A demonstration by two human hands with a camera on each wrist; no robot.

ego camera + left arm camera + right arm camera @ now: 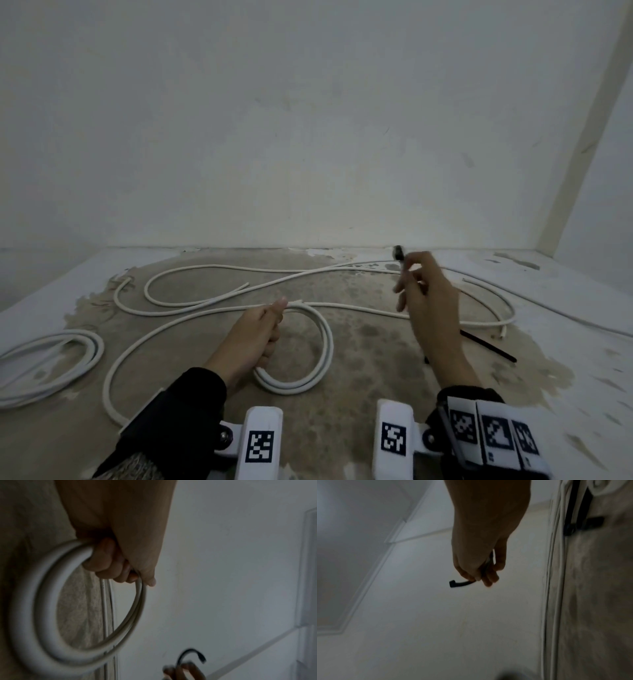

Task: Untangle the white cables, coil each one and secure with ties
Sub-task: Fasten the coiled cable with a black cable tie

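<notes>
My left hand (pixel 265 329) grips a small coil of white cable (pixel 317 346) at its top, thumb laid over the strands; the left wrist view shows the fingers (pixel 109 566) curled round that coil (pixel 39 615). The cable's loose tail (pixel 137 346) runs left across the floor. Raised above the floor to the right, my right hand (pixel 416 284) pinches a black cable tie (pixel 398 255) between thumb and fingers; the tie's head (pixel 452 583) sticks out past the fingertips. Other loose white cables (pixel 212 274) snake over the floor behind both hands.
A finished-looking coil of white cable (pixel 65 356) lies at the far left. Another black tie (pixel 486 346) rests on the floor right of my right arm. The stained concrete floor (pixel 359 342) meets a white wall (pixel 308 137) close behind.
</notes>
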